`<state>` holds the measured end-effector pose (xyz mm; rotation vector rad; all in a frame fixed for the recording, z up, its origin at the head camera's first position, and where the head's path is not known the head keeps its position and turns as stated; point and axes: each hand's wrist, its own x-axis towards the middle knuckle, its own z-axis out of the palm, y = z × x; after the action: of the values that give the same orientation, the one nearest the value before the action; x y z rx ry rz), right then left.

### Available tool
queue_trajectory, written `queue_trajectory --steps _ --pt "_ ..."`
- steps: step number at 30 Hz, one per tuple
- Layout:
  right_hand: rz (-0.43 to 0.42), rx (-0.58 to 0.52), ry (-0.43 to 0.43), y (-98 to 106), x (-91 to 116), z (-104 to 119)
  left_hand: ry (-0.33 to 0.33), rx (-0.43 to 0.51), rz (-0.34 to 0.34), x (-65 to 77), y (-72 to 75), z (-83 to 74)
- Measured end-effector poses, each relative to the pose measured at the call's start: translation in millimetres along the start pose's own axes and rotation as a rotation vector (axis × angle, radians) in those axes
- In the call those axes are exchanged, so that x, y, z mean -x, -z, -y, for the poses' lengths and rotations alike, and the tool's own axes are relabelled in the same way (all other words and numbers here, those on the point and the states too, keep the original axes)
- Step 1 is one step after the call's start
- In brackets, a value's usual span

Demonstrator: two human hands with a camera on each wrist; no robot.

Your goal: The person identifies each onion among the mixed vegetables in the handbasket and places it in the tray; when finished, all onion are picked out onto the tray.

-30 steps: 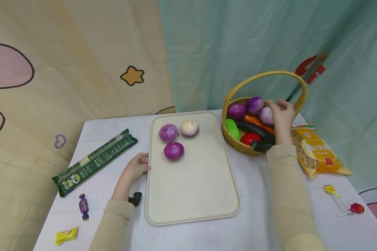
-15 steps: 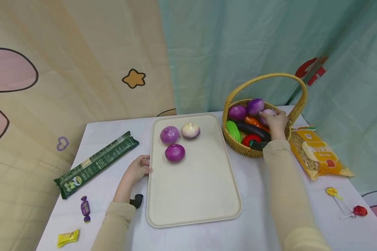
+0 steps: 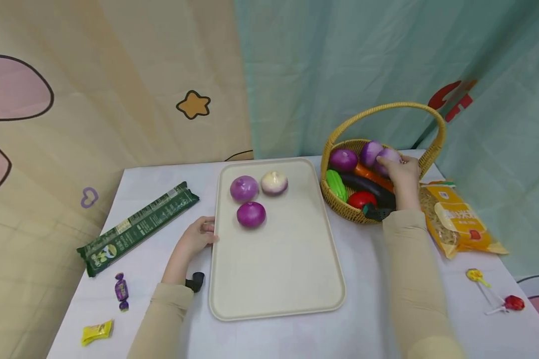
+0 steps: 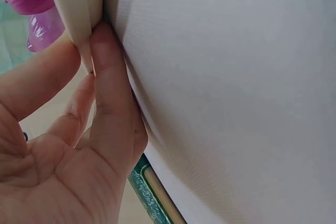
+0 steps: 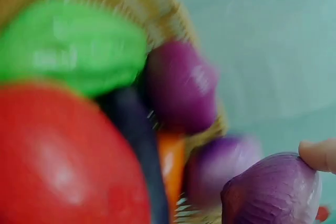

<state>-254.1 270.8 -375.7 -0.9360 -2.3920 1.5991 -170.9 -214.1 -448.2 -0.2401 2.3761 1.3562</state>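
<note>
My right hand [image 3: 406,175] holds a pale purple onion [image 3: 387,158] over the right side of a wicker basket [image 3: 351,213]. One fingertip shows against that onion [image 5: 273,192] in the right wrist view; the other fingers are out of that frame. In the basket lie two more purple onions [image 3: 343,160], a dark eggplant [image 3: 369,186], a green vegetable [image 3: 336,184], an orange one [image 3: 372,174] and a red tomato [image 3: 361,199]. My left hand [image 4: 68,150] pinches the rim of a beige tray [image 3: 278,269] at its left side. Several onions [image 3: 251,214] sit near the tray's far end.
The basket's tall handle [image 3: 386,105] arches above its contents. Right of it lie a yellow food bag [image 3: 462,219] and two lollipops [image 3: 514,302]. Left of the tray are a green packet [image 3: 139,227], a purple candy [image 3: 122,291] and a yellow candy [image 3: 97,332].
My right hand has come down onto the pale onion in the basket, taken hold of it and raised it slightly. The left hand stays at the tray's edge.
</note>
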Motion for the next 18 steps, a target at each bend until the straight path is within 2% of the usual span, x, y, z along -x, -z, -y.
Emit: queue_trajectory --steps 4,9,13,18 --pt "0.068 -0.034 0.050 0 30 5 -0.013 0.002 0.004 0.3 1.4 -4.8" --pt "0.181 -0.025 0.146 -13 77 5 -0.009 -0.009 -0.004 -0.6 0.1 -6.1" --pt "0.305 0.011 0.249 -37 107 2 -0.003 -0.007 -0.006 -0.1 -0.1 -5.3" --pt "0.408 0.036 0.333 -80 127 -3 0.001 -0.005 -0.009 0.6 -1.0 -3.3"
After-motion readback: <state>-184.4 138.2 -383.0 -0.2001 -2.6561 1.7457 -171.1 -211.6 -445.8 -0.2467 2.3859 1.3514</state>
